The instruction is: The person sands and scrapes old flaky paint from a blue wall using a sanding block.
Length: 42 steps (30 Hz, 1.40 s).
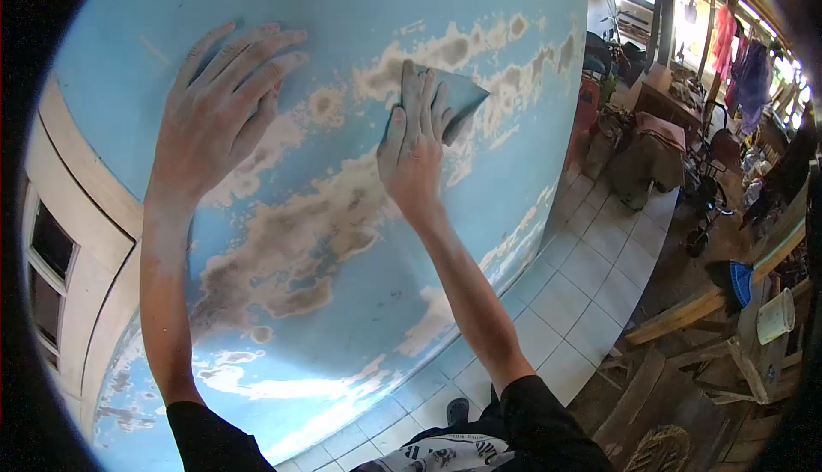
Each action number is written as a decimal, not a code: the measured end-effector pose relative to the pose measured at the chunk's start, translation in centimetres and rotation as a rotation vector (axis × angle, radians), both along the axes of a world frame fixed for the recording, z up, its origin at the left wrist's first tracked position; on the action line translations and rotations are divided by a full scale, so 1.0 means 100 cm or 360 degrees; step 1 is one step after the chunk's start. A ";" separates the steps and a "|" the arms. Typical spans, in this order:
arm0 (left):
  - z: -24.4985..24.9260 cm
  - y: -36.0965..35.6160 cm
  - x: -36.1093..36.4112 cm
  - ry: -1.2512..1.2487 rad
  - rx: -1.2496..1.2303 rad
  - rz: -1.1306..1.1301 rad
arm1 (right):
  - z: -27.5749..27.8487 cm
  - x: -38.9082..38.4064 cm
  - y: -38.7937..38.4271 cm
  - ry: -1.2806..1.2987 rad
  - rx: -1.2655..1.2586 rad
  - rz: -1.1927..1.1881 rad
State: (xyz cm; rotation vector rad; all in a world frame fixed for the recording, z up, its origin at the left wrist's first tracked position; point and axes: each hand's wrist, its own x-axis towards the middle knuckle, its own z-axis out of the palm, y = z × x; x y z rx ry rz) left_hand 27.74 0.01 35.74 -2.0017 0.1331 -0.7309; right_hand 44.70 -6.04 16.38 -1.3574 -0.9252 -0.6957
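In front of me stands a light blue wall (360, 1) with worn, patchy areas of pale and grey-brown filler. My right hand (415, 147) presses a sheet of dark sandpaper (462, 100) flat against it, over one of the patches. A corner of the sheet sticks out to the right of the fingers. My left hand (223, 104) rests on the wall further left, fingers spread, holding nothing. Pale dust coats both hands and the left forearm.
White floor tiles (591, 267) run along the wall's foot. A cream door frame (86, 164) with panes is at left. To the right are wooden beams (685, 314), a blue brush head (741, 282), a white bucket (776, 316) and a cloth-covered pile (648, 160).
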 end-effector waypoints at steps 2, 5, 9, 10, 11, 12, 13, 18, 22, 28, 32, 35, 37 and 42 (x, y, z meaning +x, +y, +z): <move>-0.005 0.004 0.003 -0.0068 0.0044 0.0009 | -0.011 -0.008 0.001 -0.0041 0.0067 -0.0029; -0.007 0.003 0.006 -0.0136 0.0075 0.0041 | -0.059 -0.038 -0.004 -0.0274 -0.0364 -0.0136; -0.010 0.002 0.008 -0.0146 0.0052 0.0110 | -0.015 0.005 0.006 -0.0188 -0.0112 0.0015; -0.010 0.003 0.008 -0.0147 0.0055 0.0109 | 0.006 0.018 0.006 -0.0170 -0.0016 -0.0048; -0.010 0.003 0.008 -0.0144 0.0069 0.0109 | 0.013 0.012 0.004 -0.0163 -0.0021 -0.0049; -0.010 0.004 0.007 -0.0147 0.0076 0.0110 | 0.022 0.005 0.001 -0.0067 0.0072 -0.0023; -0.013 0.004 0.006 -0.0150 0.0052 0.0122 | 0.024 -0.001 0.002 0.0023 0.0152 0.0014; -0.011 0.008 0.007 -0.0129 0.0039 0.0054 | -0.027 -0.046 -0.008 -0.0184 -0.0264 0.0215; -0.012 0.009 0.007 -0.0148 0.0055 0.0038 | 0.028 -0.001 -0.007 -0.0171 0.0088 0.0221; -0.014 0.006 0.006 -0.0166 0.0013 0.0035 | -0.049 -0.069 0.007 -0.0364 -0.0313 -0.0031; -0.014 0.011 0.010 -0.0192 -0.0007 -0.0027 | 0.013 -0.035 0.004 -0.0196 -0.0135 0.0164; -0.015 0.013 0.010 -0.0187 -0.0005 -0.0035 | 0.036 -0.026 0.008 -0.0167 0.0157 0.0141; -0.013 0.013 0.010 -0.0191 0.0006 -0.0028 | 0.001 -0.055 0.010 -0.0286 -0.0054 0.0136; -0.012 0.008 0.009 -0.0206 0.0082 -0.0012 | -0.034 -0.042 -0.001 -0.0561 -0.0159 0.0610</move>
